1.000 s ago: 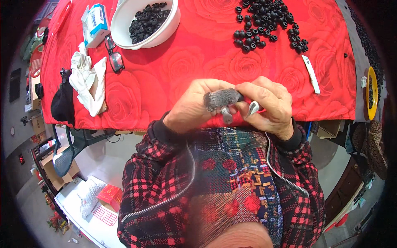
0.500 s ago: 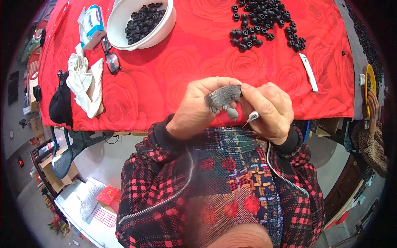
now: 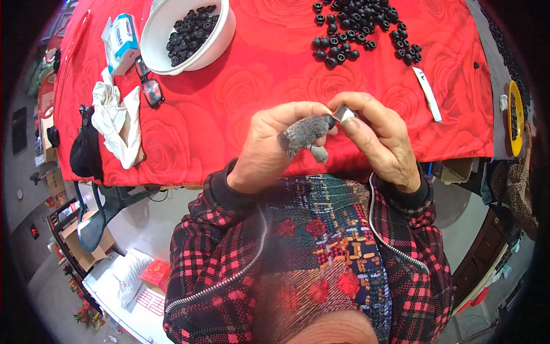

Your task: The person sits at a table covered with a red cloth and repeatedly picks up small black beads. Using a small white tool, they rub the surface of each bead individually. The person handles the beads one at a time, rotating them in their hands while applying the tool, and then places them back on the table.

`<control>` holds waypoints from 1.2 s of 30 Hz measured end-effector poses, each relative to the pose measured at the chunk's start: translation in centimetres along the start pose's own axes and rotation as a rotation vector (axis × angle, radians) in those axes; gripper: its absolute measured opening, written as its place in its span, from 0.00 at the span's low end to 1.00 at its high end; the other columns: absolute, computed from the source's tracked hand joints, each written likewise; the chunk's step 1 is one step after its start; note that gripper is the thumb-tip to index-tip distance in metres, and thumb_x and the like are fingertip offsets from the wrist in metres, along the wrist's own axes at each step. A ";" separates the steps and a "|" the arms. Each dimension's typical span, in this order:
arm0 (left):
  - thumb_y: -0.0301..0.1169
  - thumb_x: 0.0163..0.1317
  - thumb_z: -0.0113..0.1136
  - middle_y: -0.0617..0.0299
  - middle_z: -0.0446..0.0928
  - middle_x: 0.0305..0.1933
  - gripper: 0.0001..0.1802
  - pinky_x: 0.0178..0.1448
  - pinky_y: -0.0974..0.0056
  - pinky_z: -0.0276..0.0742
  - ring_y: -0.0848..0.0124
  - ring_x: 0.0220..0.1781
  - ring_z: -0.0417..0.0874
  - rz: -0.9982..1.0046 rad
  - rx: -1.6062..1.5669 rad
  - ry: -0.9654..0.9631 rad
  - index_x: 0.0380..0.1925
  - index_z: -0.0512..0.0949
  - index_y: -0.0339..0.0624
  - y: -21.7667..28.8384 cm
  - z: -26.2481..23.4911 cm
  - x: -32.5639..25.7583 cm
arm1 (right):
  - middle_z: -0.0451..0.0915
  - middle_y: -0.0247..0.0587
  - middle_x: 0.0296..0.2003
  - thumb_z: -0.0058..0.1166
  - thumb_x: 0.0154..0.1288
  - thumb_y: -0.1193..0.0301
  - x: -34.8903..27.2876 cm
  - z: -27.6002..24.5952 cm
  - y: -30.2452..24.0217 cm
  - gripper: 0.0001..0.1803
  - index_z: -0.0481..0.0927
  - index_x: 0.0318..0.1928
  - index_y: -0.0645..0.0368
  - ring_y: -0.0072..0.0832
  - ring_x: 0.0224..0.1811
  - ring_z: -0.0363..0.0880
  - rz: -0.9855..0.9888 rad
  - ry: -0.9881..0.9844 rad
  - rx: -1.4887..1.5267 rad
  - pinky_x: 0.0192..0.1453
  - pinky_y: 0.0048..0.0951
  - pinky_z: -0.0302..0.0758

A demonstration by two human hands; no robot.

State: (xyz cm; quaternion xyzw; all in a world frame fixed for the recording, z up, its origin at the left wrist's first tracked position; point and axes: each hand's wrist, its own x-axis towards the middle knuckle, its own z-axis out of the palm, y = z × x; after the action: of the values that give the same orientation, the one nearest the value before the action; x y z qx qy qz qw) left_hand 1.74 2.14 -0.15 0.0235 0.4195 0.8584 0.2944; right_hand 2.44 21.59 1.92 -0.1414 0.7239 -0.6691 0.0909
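Observation:
Above the table's near edge, my left hand is closed, pinching a small black round part at its fingertips. Worn grey fabric covers what looks like one of its fingers, and a second grey tip shows below. My right hand is closed on a small flat metal blade between thumb and index finger. The blade's edge is right beside the black part; whether they touch I cannot tell.
On the red rose-patterned tablecloth stands a white bowl of black parts, with more black parts heaped at the far right. Glasses, white gloves, a tissue pack and a white strip lie around.
My right hand has turned and risen slightly; the blade now points up beside the black part, where before a white piece showed under the hand. My left hand has barely moved.

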 end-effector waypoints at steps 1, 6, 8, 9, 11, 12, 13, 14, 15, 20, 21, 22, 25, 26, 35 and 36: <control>0.29 0.64 0.55 0.51 0.80 0.40 0.16 0.36 0.65 0.80 0.71 0.35 0.81 0.001 0.004 0.000 0.49 0.74 0.32 -0.1 -0.1 0.0 | 0.77 0.41 0.33 0.46 0.66 0.75 0.1 0.0 0.2 0.11 0.72 0.47 0.66 0.26 0.35 0.77 -0.025 -0.015 0.022 0.40 0.25 0.72; 0.30 0.64 0.55 0.51 0.80 0.40 0.17 0.36 0.65 0.81 0.71 0.36 0.81 -0.011 -0.003 0.005 0.50 0.73 0.32 -0.1 -0.1 0.1 | 0.78 0.42 0.33 0.46 0.66 0.77 0.3 -0.2 0.4 0.10 0.73 0.46 0.66 0.26 0.36 0.77 -0.041 -0.018 -0.026 0.40 0.26 0.72; 0.30 0.64 0.56 0.51 0.80 0.40 0.17 0.36 0.65 0.81 0.71 0.36 0.81 -0.008 -0.012 -0.012 0.50 0.73 0.32 -0.1 -0.2 0.2 | 0.78 0.42 0.33 0.46 0.66 0.77 0.3 -0.2 0.6 0.10 0.73 0.46 0.66 0.26 0.35 0.77 -0.042 -0.010 -0.020 0.40 0.26 0.72; 0.30 0.64 0.56 0.51 0.80 0.40 0.17 0.36 0.65 0.81 0.71 0.36 0.81 -0.006 -0.006 -0.013 0.50 0.73 0.32 0.0 -0.2 0.3 | 0.78 0.42 0.33 0.46 0.66 0.77 0.4 -0.2 0.7 0.10 0.73 0.46 0.66 0.26 0.35 0.78 -0.045 -0.004 -0.021 0.40 0.26 0.72; 0.30 0.63 0.56 0.52 0.80 0.39 0.17 0.36 0.65 0.81 0.71 0.36 0.81 -0.001 0.004 -0.016 0.50 0.73 0.32 -0.1 -0.3 0.3 | 0.78 0.43 0.32 0.46 0.66 0.77 0.3 -0.2 0.8 0.10 0.74 0.46 0.66 0.26 0.35 0.78 -0.043 0.001 -0.013 0.39 0.26 0.72; 0.30 0.63 0.56 0.52 0.80 0.39 0.17 0.37 0.65 0.81 0.71 0.36 0.81 -0.004 0.016 -0.010 0.50 0.73 0.32 -0.2 -0.4 0.3 | 0.77 0.42 0.32 0.46 0.65 0.77 0.3 -0.2 0.8 0.10 0.74 0.46 0.66 0.26 0.34 0.78 -0.038 -0.001 -0.004 0.38 0.26 0.72; 0.29 0.63 0.56 0.52 0.80 0.39 0.17 0.37 0.65 0.81 0.71 0.35 0.81 -0.006 0.030 -0.003 0.50 0.73 0.32 -0.2 -0.4 0.2 | 0.77 0.42 0.31 0.47 0.65 0.77 0.4 -0.2 0.7 0.10 0.74 0.45 0.66 0.26 0.34 0.78 -0.035 -0.003 0.008 0.38 0.26 0.72; 0.29 0.63 0.56 0.52 0.80 0.39 0.17 0.37 0.65 0.81 0.71 0.35 0.81 -0.008 0.044 0.005 0.50 0.73 0.32 -0.2 -0.4 0.2 | 0.78 0.43 0.31 0.47 0.65 0.77 0.4 -0.2 0.7 0.10 0.74 0.45 0.66 0.26 0.33 0.78 -0.034 -0.005 0.005 0.37 0.26 0.72; 0.29 0.63 0.56 0.52 0.80 0.39 0.17 0.37 0.65 0.81 0.71 0.35 0.81 -0.016 0.035 0.006 0.50 0.73 0.32 -0.1 -0.4 0.2 | 0.78 0.43 0.31 0.47 0.65 0.77 0.4 -0.2 0.8 0.09 0.74 0.45 0.66 0.26 0.33 0.78 -0.033 -0.008 0.002 0.37 0.26 0.72; 0.28 0.62 0.56 0.53 0.80 0.38 0.16 0.36 0.65 0.80 0.72 0.34 0.81 -0.040 0.029 0.012 0.49 0.74 0.32 -0.2 -0.5 0.3 | 0.77 0.44 0.29 0.48 0.64 0.77 0.5 -0.6 1.0 0.09 0.75 0.43 0.66 0.28 0.30 0.78 -0.074 -0.022 -0.078 0.34 0.27 0.72; 0.28 0.63 0.55 0.55 0.79 0.38 0.15 0.36 0.66 0.80 0.73 0.34 0.80 -0.047 0.028 0.000 0.48 0.74 0.32 -0.1 -0.4 0.2 | 0.77 0.44 0.29 0.48 0.63 0.77 0.6 -0.8 0.9 0.09 0.75 0.43 0.66 0.28 0.30 0.78 -0.076 -0.032 -0.098 0.34 0.27 0.72; 0.29 0.64 0.54 0.56 0.79 0.37 0.15 0.37 0.67 0.79 0.74 0.35 0.80 -0.055 0.027 -0.015 0.48 0.74 0.31 0.1 -0.3 0.3 | 0.77 0.45 0.29 0.48 0.63 0.77 0.6 -0.9 0.8 0.09 0.75 0.43 0.66 0.29 0.30 0.78 -0.078 -0.041 -0.118 0.33 0.27 0.72; 0.29 0.66 0.53 0.59 0.78 0.36 0.14 0.37 0.69 0.78 0.75 0.34 0.79 -0.078 0.036 0.002 0.47 0.75 0.31 0.2 -0.2 0.2 | 0.76 0.45 0.28 0.49 0.62 0.77 0.7 -1.0 1.4 0.08 0.75 0.42 0.66 0.30 0.28 0.77 -0.125 -0.049 -0.128 0.31 0.28 0.71; 0.30 0.66 0.53 0.59 0.78 0.36 0.14 0.37 0.69 0.78 0.76 0.34 0.78 -0.085 0.040 0.018 0.46 0.75 0.31 0.1 -0.2 0.2 | 0.76 0.45 0.28 0.49 0.62 0.77 0.7 -1.0 1.5 0.08 0.75 0.42 0.66 0.30 0.27 0.77 -0.123 -0.049 -0.125 0.31 0.28 0.70; 0.31 0.65 0.53 0.63 0.76 0.34 0.13 0.38 0.72 0.76 0.78 0.35 0.77 -0.099 -0.005 0.073 0.45 0.75 0.32 -0.1 0.1 0.4 | 0.75 0.45 0.27 0.50 0.61 0.78 0.9 -1.1 2.0 0.08 0.74 0.42 0.66 0.32 0.25 0.75 -0.117 -0.037 -0.161 0.29 0.28 0.69; 0.31 0.64 0.55 0.63 0.77 0.35 0.14 0.38 0.71 0.75 0.78 0.35 0.77 -0.097 0.002 0.077 0.46 0.75 0.32 -0.3 0.0 0.4 | 0.75 0.45 0.26 0.50 0.61 0.78 1.0 -1.1 2.1 0.08 0.74 0.42 0.66 0.32 0.25 0.75 -0.119 -0.043 -0.148 0.29 0.28 0.69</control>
State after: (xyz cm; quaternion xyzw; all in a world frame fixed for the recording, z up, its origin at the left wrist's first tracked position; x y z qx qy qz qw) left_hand 1.50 2.48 -0.42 -0.0296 0.4321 0.8429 0.3194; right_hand 1.01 22.44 -0.04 -0.2049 0.7595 -0.6149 0.0557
